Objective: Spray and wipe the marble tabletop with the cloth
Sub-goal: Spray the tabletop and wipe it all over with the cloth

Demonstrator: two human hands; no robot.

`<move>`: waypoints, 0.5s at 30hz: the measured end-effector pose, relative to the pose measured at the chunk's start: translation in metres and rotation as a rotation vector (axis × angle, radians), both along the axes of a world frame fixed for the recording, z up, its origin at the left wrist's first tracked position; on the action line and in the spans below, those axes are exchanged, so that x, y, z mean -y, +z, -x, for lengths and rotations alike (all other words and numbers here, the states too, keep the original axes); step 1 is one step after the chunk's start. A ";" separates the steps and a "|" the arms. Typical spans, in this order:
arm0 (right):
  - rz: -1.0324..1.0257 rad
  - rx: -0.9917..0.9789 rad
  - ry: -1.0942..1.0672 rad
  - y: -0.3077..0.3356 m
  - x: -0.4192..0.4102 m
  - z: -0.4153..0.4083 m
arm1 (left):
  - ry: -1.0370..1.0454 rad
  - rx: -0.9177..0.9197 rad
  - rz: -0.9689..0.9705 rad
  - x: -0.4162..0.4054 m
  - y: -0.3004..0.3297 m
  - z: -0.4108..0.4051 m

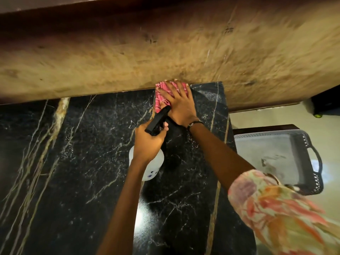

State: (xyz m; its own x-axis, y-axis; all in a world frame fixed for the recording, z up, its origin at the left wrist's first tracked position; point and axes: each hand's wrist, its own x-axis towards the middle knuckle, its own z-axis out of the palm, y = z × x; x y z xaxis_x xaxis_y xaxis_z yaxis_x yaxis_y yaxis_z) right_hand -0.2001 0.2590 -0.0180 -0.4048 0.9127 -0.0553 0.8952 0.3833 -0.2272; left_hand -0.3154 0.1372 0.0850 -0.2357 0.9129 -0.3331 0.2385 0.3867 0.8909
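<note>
On marble tabletop (92,144), cloth (162,97), unlabelled spray bottle (147,162)

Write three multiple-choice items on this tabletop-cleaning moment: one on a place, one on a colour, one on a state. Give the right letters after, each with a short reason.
1. Where does the cloth lie on the marble tabletop?
A. at the far edge, against the tan wall
B. at the near edge
C. in the grey tray

2. What colour is the cloth?
A. blue
B. pink with pale lines
C. plain white

3. What is the left hand doing?
A. resting flat on the marble
B. hanging idle
C. gripping the spray bottle

Answers:
1 A, the cloth sits where the black marble meets the tan wall, under the right hand.
2 B, pink fabric with pale lines shows between the spread fingers.
3 C, its fingers curl round the bottle's neck, by the black trigger head.
</note>
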 end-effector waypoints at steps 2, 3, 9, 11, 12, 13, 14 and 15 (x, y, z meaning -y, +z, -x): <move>-0.027 -0.009 -0.094 -0.004 0.009 -0.026 | 0.012 0.013 0.004 0.000 0.000 0.001; -0.036 -0.021 -0.150 -0.005 0.015 -0.039 | 0.020 0.016 0.006 0.000 0.000 0.002; -0.090 -0.027 -0.369 -0.009 0.068 -0.099 | 0.035 0.007 -0.012 0.001 -0.005 0.000; -0.097 -0.025 -0.416 -0.009 0.077 -0.103 | 0.033 0.009 -0.011 0.000 -0.005 0.000; -0.083 -0.023 -0.433 -0.009 0.076 -0.103 | 0.036 0.013 -0.013 0.000 -0.006 0.001; -0.064 -0.023 -0.454 -0.008 0.072 -0.102 | 0.037 0.025 -0.019 0.000 -0.006 0.002; -0.043 -0.026 -0.481 -0.008 0.066 -0.100 | 0.036 0.040 -0.023 -0.001 -0.006 0.002; -0.022 -0.026 -0.509 -0.007 0.059 -0.099 | 0.034 0.049 -0.023 -0.001 -0.006 0.003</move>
